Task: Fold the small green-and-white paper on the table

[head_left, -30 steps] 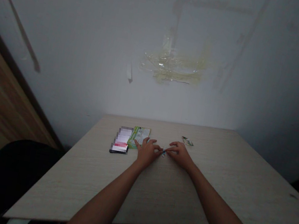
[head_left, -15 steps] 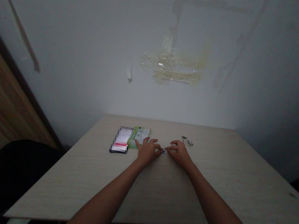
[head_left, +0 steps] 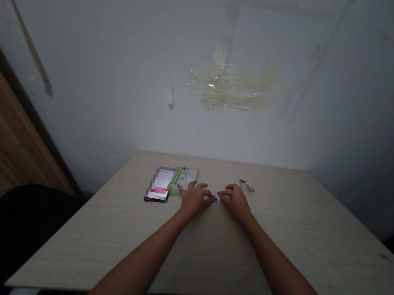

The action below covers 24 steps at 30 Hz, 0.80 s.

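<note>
Between my two hands lies a small white-and-blue piece point(head_left: 215, 200), too small to name. My left hand point(head_left: 195, 201) has thumb and index finger pinched at its left side, the other fingers spread over the edge of a green-and-white printed packet point(head_left: 187, 176). My right hand point(head_left: 236, 203) meets the piece from the right with its fingertips drawn together. Both hands rest low on the table point(head_left: 224, 254). Just beyond my right hand is a small green-and-white scrap point(head_left: 247, 186) that looks like a torn wrapper.
A phone-like dark-edged device point(head_left: 158, 185), its face blurred out, lies left of the packet. Behind the table rises a wall point(head_left: 122, 53) with old tape point(head_left: 229, 92) stuck on it. A dark chair-like shape point(head_left: 11, 226) stands at the left.
The fingertips of my right hand shift slightly at the small piece, which shows a little more white. Otherwise the hands and objects keep their places.
</note>
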Each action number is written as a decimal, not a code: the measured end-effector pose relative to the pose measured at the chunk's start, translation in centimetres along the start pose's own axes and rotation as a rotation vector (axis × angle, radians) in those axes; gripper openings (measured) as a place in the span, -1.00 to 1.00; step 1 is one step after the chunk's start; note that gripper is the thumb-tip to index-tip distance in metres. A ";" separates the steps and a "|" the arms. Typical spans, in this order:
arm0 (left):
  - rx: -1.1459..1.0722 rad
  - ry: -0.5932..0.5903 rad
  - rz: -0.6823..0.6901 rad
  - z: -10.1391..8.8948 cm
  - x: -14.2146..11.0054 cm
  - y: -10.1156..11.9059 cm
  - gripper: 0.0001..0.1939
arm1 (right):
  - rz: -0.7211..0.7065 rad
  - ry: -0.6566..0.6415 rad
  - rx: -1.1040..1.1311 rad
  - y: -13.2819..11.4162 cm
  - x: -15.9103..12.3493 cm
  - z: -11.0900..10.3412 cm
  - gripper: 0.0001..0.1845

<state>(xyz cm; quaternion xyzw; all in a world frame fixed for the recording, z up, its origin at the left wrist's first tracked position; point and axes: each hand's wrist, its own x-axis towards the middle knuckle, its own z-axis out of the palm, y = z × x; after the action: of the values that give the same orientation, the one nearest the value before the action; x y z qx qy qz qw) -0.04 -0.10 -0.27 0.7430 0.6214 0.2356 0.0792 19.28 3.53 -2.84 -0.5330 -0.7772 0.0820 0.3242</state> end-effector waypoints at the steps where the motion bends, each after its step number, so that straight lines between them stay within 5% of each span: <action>1: 0.000 -0.001 -0.002 0.0 0.0 0.0 -0.85 | 0.000 0.007 0.001 0.0 0.0 0.0 -0.79; 24: 0.019 0.021 -0.002 0.2 -0.2 0.0 -0.82 | -0.045 -0.019 -0.051 -1.0 -0.3 -0.6 -0.80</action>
<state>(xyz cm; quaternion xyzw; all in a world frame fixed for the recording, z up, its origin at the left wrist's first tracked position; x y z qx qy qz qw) 0.01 -0.26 -0.46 0.7405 0.6254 0.2372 0.0659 18.98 2.69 -2.02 -0.5228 -0.7938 0.0601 0.3050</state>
